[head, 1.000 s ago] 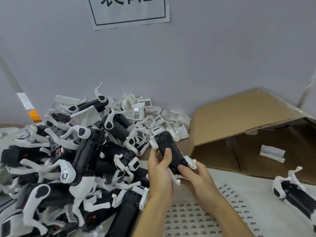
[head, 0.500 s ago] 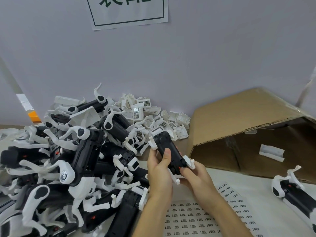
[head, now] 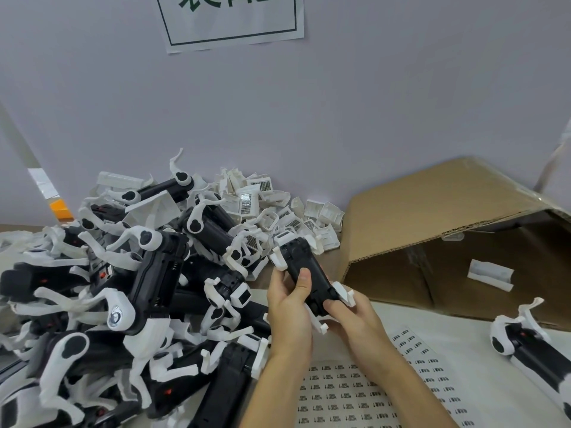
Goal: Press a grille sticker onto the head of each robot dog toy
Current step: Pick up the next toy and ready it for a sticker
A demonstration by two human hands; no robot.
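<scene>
Little has shifted since the earlier frames — I see the held toy tipped a touch further and both hands in much the same place. Farthest left, the heaped pile of black-and-white plastic robot dog toys (head: 129, 291) covers the table, legs tangled every way. Behind it against the wall lies a smaller heap of loose white plastic head pieces (head: 272, 208), several showing a grille pattern. Next comes my left hand (head: 289, 307), fingers curled under the black-bodied robot dog toy with white legs (head: 304, 274) and thumb laid flat on its top. That toy sits above the table edge, angled up and away from me, its far end near the white head pieces. My right hand (head: 352, 319) pinches its near end, thumb on the dark body beside a white leg. Under my wrists lies the white sheet of small printed grille stickers (head: 364, 393) in rows. Further right, the brown cardboard box (head: 438, 230) lies on its side, open toward me, a white paper scrap (head: 489, 274) inside. At the far right edge, another black-and-white robot dog (head: 525, 344) lies alone on the table.
</scene>
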